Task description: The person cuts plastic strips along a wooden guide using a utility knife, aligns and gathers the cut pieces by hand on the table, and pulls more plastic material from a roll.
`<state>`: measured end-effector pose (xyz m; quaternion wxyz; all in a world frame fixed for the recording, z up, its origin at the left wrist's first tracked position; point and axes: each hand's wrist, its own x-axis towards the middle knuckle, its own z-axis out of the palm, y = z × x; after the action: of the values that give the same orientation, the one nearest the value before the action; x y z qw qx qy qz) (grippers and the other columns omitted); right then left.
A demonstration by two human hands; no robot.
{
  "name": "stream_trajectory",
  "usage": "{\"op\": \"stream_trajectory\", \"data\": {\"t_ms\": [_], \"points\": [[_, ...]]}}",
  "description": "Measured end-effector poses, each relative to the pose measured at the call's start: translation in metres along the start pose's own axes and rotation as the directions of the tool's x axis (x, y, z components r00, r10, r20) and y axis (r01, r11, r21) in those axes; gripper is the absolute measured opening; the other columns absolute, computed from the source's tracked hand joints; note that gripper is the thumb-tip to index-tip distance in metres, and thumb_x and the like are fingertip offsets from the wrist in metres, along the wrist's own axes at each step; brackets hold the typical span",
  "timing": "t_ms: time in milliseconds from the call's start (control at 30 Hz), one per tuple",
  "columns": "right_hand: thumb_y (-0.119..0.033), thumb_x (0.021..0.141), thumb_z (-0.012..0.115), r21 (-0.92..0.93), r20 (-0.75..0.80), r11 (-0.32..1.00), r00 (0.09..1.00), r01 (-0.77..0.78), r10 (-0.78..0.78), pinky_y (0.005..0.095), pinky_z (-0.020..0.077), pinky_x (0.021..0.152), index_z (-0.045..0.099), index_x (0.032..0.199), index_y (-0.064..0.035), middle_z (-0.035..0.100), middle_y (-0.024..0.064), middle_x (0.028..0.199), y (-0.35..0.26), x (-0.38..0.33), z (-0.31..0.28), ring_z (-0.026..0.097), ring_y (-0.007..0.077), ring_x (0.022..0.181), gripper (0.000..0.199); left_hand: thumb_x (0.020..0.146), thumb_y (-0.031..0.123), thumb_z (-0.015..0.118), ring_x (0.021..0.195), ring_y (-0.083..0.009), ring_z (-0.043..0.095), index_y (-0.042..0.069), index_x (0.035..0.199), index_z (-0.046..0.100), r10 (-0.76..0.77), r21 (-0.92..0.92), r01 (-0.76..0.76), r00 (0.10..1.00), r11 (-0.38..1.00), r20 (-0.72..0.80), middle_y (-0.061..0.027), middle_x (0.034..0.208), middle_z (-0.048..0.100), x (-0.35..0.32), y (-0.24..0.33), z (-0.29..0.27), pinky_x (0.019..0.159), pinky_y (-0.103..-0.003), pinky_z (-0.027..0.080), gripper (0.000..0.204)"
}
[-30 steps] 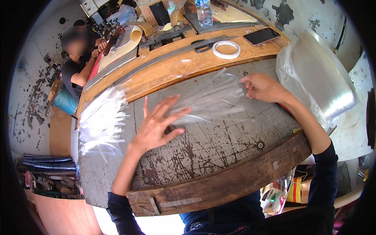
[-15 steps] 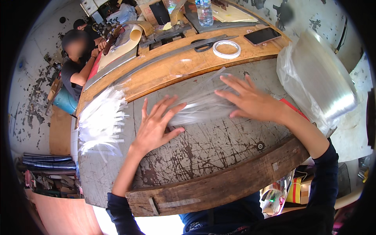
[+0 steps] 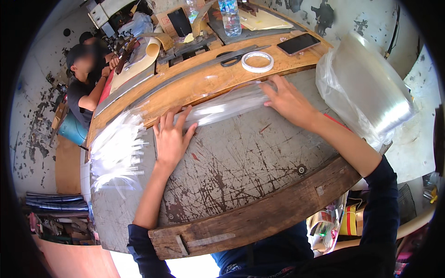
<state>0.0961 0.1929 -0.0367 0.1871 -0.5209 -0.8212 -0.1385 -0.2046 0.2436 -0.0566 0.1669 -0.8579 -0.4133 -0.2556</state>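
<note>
A bundle of clear plastic strips (image 3: 227, 107) lies across the scratched grey tabletop, close to the wooden ledge at its far side. My left hand (image 3: 171, 136) is at the bundle's left end, its fingers bent over the far edge and the thumb on the near edge. At the other end, my right hand (image 3: 292, 104) has the strips between fingers and thumb. A larger loose pile of similar strips (image 3: 118, 150) sits to the left of my left hand, bright with glare.
Beyond the bundle, a white tape roll (image 3: 257, 62), black-handled scissors (image 3: 229, 59) and a phone (image 3: 299, 44) rest on the wooden ledge. A big roll of clear plastic (image 3: 371, 92) stands at right. A water bottle (image 3: 230, 18) is behind. Another person (image 3: 83, 92) sits at far left.
The strips, spread and slanting before, now lie together in a tighter, straighter bundle farther from me. Both hands have moved away from me, to the bundle's two ends.
</note>
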Motion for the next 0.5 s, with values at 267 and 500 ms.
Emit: {"op": "stream_trajectory", "data": {"t_ms": [267,500], "points": [[-0.012,0.081,0.055,0.399,0.157,0.916,0.987,-0.044,-0.021,0.0374,0.0465,0.067,0.050,0.084,0.0004,0.057,0.0147,0.082,0.008,0.001,-0.012,0.059,0.0277,0.075,0.014,0.072,0.013,0.065,0.090,-0.0224,0.052,0.011,0.092,0.060,0.222,-0.012,-0.224,0.971,0.975,-0.091,-0.0039,0.096,0.055,-0.019,-0.015,-0.020,0.084,-0.039,0.035,0.020],[-0.010,0.086,0.053,0.745,0.153,0.653,0.988,-0.135,0.030,0.0240,0.0464,0.069,0.056,0.088,0.0001,0.059,0.0043,0.083,0.016,-0.010,-0.130,0.057,0.0116,0.073,0.011,0.072,0.004,0.061,0.085,-0.0291,0.053,0.003,0.090,0.061,-0.006,-0.324,0.096,0.963,0.941,0.269,-0.0109,0.091,0.058,-0.080,-0.012,-0.104,0.078,-0.038,0.041,0.018]]}}
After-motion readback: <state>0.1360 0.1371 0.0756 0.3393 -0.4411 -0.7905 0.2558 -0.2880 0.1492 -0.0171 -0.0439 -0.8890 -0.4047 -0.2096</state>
